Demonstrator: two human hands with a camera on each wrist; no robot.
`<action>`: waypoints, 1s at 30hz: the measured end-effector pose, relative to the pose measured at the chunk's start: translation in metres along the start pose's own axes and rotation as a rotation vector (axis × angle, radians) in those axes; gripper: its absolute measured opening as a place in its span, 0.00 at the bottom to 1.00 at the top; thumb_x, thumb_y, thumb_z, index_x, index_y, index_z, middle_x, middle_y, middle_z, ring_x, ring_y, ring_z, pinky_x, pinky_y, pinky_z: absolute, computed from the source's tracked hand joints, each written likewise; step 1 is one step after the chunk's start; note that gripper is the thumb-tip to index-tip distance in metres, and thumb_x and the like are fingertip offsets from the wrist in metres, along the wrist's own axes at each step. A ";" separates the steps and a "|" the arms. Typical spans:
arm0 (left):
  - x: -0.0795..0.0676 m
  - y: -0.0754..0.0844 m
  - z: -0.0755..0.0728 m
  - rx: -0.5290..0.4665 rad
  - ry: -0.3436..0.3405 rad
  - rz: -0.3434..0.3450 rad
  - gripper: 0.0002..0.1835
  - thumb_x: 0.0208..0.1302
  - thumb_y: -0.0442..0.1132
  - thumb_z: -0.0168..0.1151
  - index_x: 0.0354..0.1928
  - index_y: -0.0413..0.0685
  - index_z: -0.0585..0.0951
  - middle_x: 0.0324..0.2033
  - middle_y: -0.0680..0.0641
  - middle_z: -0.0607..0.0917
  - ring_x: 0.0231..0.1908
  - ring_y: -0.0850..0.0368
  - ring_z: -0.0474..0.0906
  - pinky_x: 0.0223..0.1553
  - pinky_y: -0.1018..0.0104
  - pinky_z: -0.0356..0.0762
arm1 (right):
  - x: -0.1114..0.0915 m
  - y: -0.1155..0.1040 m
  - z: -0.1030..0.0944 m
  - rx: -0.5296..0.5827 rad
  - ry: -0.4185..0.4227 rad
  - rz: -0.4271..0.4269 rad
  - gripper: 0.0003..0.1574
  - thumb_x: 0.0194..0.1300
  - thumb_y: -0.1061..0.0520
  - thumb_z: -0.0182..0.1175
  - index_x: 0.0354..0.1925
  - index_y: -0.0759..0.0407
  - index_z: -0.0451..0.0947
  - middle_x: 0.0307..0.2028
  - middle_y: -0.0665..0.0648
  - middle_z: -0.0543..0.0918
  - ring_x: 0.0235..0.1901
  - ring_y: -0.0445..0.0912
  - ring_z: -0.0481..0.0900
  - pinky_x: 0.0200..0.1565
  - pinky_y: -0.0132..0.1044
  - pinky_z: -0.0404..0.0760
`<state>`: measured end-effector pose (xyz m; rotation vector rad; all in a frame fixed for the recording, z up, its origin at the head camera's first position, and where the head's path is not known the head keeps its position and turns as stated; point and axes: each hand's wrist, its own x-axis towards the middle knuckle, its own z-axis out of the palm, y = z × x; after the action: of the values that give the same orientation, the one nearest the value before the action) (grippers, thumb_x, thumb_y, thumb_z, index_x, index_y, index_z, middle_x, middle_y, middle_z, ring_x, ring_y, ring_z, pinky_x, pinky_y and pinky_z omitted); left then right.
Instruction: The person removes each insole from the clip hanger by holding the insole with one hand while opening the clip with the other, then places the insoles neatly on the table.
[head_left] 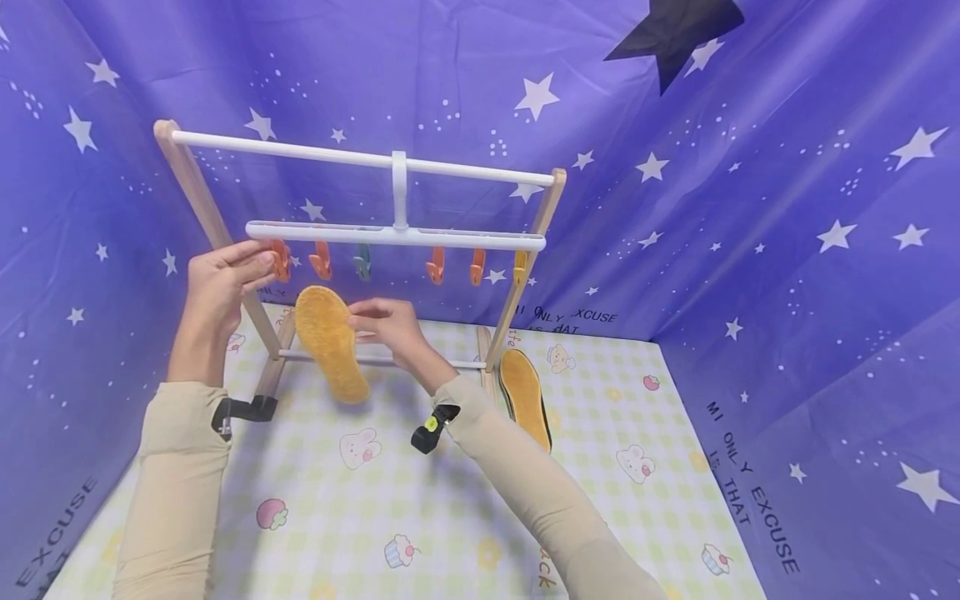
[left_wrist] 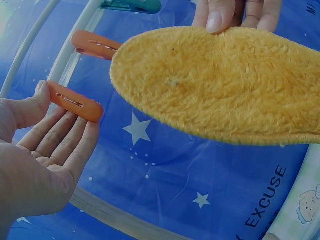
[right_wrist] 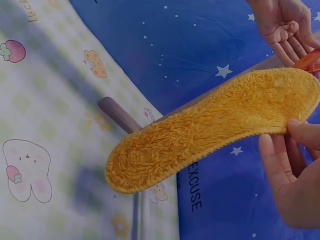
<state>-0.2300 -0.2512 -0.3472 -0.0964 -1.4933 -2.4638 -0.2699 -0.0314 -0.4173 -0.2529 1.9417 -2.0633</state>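
Observation:
At the hanger's left end, my left hand [head_left: 217, 282] pinches an orange clothes clip [left_wrist: 76, 103] between thumb and fingers. My right hand [head_left: 392, 330] grips a fuzzy yellow insole [head_left: 328, 343] by its side edge, thumb on the plush face. The insole hangs upright just below the row of clips, its wide end up. In the left wrist view its top end overlaps a second orange clip [left_wrist: 95, 44]; whether they touch I cannot tell. The white clip hanger [head_left: 465, 239] hooks over the rack's top bar [head_left: 315, 152].
Another yellow insole [head_left: 525, 392] with a dark edge lies by the rack's right foot. Further clips hang along the hanger, among them a green one [head_left: 363, 261] and a yellow one [head_left: 520, 267]. Wooden rack legs [head_left: 525, 287] stand on the patterned cloth [head_left: 450, 500], before a purple star curtain [head_left: 465, 75].

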 end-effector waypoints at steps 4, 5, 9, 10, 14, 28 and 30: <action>-0.001 -0.001 0.000 -0.004 -0.013 0.013 0.11 0.64 0.22 0.64 0.35 0.44 0.91 0.30 0.49 0.92 0.31 0.60 0.91 0.37 0.71 0.88 | -0.001 0.001 -0.004 0.010 -0.008 0.014 0.15 0.61 0.70 0.69 0.48 0.71 0.84 0.47 0.68 0.88 0.34 0.44 0.87 0.42 0.43 0.91; -0.001 -0.001 0.000 -0.005 -0.015 0.017 0.11 0.64 0.22 0.64 0.35 0.44 0.91 0.30 0.49 0.92 0.31 0.60 0.91 0.37 0.71 0.88 | -0.001 0.001 -0.005 0.012 -0.011 0.016 0.15 0.61 0.70 0.69 0.48 0.71 0.84 0.47 0.67 0.88 0.34 0.44 0.88 0.42 0.43 0.91; -0.001 -0.002 0.001 -0.014 -0.018 0.021 0.12 0.64 0.21 0.64 0.35 0.43 0.91 0.30 0.49 0.93 0.31 0.60 0.91 0.37 0.71 0.88 | -0.001 0.003 -0.010 0.025 -0.021 0.020 0.16 0.62 0.70 0.68 0.49 0.72 0.84 0.48 0.67 0.88 0.35 0.44 0.87 0.47 0.50 0.90; -0.001 -0.002 0.001 -0.016 -0.017 0.020 0.12 0.64 0.21 0.64 0.35 0.43 0.91 0.30 0.49 0.93 0.31 0.60 0.91 0.37 0.70 0.88 | -0.002 0.003 -0.011 0.031 -0.023 0.021 0.16 0.62 0.70 0.68 0.49 0.72 0.84 0.48 0.67 0.88 0.35 0.43 0.87 0.49 0.52 0.89; -0.002 -0.002 0.000 -0.017 -0.007 0.006 0.11 0.64 0.22 0.65 0.35 0.43 0.90 0.30 0.49 0.92 0.31 0.61 0.91 0.37 0.71 0.88 | -0.003 0.003 -0.016 0.050 -0.024 0.030 0.16 0.62 0.70 0.68 0.50 0.73 0.83 0.48 0.68 0.88 0.34 0.43 0.87 0.54 0.58 0.85; -0.004 -0.004 0.000 -0.029 -0.006 0.001 0.11 0.64 0.22 0.64 0.35 0.43 0.90 0.30 0.49 0.92 0.32 0.60 0.91 0.38 0.70 0.88 | -0.013 -0.003 -0.035 0.031 -0.025 0.076 0.17 0.63 0.67 0.68 0.52 0.69 0.82 0.49 0.66 0.88 0.38 0.45 0.87 0.46 0.43 0.90; -0.004 -0.004 0.000 -0.037 -0.008 0.002 0.11 0.64 0.21 0.64 0.35 0.43 0.90 0.30 0.49 0.92 0.32 0.60 0.91 0.38 0.70 0.88 | -0.015 -0.003 -0.038 0.030 -0.030 0.084 0.18 0.64 0.67 0.68 0.52 0.69 0.82 0.50 0.66 0.87 0.39 0.44 0.87 0.47 0.44 0.90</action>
<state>-0.2275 -0.2489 -0.3517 -0.1149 -1.4504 -2.4933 -0.2690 0.0096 -0.4158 -0.1912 1.8695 -2.0223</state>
